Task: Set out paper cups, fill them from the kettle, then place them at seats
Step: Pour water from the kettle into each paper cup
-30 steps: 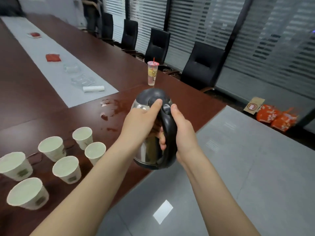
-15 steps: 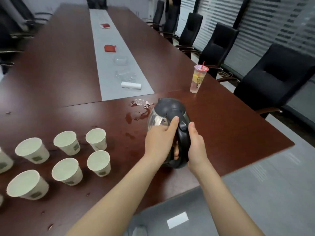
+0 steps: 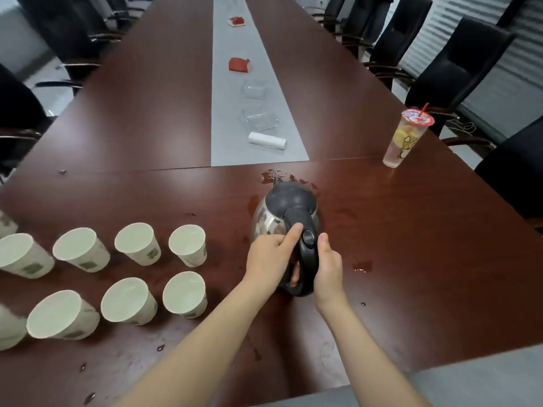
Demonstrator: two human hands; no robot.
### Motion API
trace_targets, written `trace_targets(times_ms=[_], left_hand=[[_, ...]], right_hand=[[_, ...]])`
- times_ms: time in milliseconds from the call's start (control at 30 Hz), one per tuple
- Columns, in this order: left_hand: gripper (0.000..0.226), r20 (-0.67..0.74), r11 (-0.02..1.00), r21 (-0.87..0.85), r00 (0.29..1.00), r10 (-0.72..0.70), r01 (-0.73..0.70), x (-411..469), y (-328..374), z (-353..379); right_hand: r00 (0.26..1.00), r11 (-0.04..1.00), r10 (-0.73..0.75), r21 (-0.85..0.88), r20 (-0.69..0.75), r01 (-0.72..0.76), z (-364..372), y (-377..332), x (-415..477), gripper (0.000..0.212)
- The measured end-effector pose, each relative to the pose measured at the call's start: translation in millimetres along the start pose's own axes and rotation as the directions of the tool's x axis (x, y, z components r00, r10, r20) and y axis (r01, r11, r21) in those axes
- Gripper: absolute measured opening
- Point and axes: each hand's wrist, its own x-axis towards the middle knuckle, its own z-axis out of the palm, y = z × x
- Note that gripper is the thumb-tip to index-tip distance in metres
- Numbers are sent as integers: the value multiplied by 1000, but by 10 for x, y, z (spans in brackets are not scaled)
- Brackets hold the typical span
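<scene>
Left hand: the left hand (image 3: 271, 257) was wrapped round the black handle from the left, with the thumb laid up along its top.
Right hand: the right hand (image 3: 329, 265) was closed on the same handle from the right, thumb straight; its fingers were largely hidden behind the handle.
Kettle: the kettle (image 3: 289, 207) was held upright, spout pointed away, just right of the cups. Whether its base touched the table (image 3: 426, 274) could not be told.
Paper cups: the paper cups (image 3: 188, 245) were set upright in two rows, left of the kettle. Fill levels could not be read.
Spilled water: spilled water (image 3: 363, 265) was seen beside the right hand and beyond the spout.
Pour, as judged: the spout should be brought low over the nearest rim and tipped slowly. Light cups on a wet top could easily be nudged over.
Far end: a drink cup (image 3: 407, 139) with a straw was stood near the right edge, a grey runner (image 3: 232, 118) was laid down the middle, and chairs (image 3: 458, 66) were ranged along both sides.
</scene>
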Motion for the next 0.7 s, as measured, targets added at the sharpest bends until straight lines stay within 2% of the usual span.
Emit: trace_targets(times_ms=[200,333,500,700], left_hand=[[75,-1,996,-72,998,-58,57,-10,-220,12],[68,67,991,-94,994,-89,95,-58,-248,25],[67,52,932,-255,966,-253,258,-118,-175,60],[49,79,801,-405,890,-449,440,-164,-66,87]], right_hand=[[997,999,-40,-31,72,42,4,154,37,63],[995,999,-13,-40,102,17,-41,204,0,59],[993,998,7,-62,117,0,-66,94,-56,53],[982,962,87,-272,169,-38,-166,28,-39,45]])
